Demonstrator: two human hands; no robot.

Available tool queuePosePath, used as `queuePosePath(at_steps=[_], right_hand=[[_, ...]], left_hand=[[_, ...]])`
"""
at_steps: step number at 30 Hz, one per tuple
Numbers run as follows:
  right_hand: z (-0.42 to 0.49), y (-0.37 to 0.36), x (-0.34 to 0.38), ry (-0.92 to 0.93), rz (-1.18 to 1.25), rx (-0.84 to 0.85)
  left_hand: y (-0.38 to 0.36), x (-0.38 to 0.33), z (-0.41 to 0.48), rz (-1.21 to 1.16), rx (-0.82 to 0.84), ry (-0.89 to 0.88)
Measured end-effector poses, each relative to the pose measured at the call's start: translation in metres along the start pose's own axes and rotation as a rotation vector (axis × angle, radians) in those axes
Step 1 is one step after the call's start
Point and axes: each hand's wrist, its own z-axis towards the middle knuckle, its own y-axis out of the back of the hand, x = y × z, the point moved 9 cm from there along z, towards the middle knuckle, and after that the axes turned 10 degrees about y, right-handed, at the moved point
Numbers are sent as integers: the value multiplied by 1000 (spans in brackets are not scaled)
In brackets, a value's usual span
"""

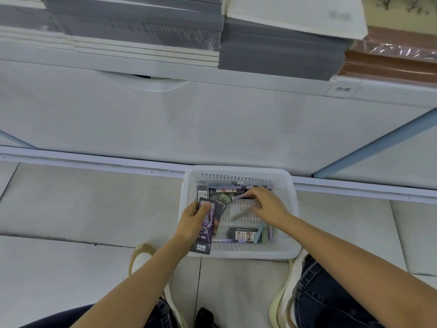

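From above, the left hand clasps a few slim boxes at the basket edge. The right hand pinches a lilac pen inside it. The pen looks light, stiff and smooth, best held mid-barrel.

even, soft light; slight blur; wide-angle bending at edges

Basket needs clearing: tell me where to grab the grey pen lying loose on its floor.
Pinch the grey pen at mid-barrel, coming straight down from above. It lies flat and slanted on the floor of the white basket with both long sides free; its upper end sits by the right hand.
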Motion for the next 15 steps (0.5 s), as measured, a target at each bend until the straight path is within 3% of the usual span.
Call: queuePosePath(at_steps=[4,7,12,15], right_hand=[[-8,-18,-26,-40,-199,105],[-6,-26,-27,-41,-282,54],[-2,-27,-18,54,-286,0],[3,-20,5,177,-79,67]], left_hand=[[1,5,5,1,25,39],[2,10,8,4,35,68],[3,11,9,48,30,69],[1,1,7,153,6,0]])
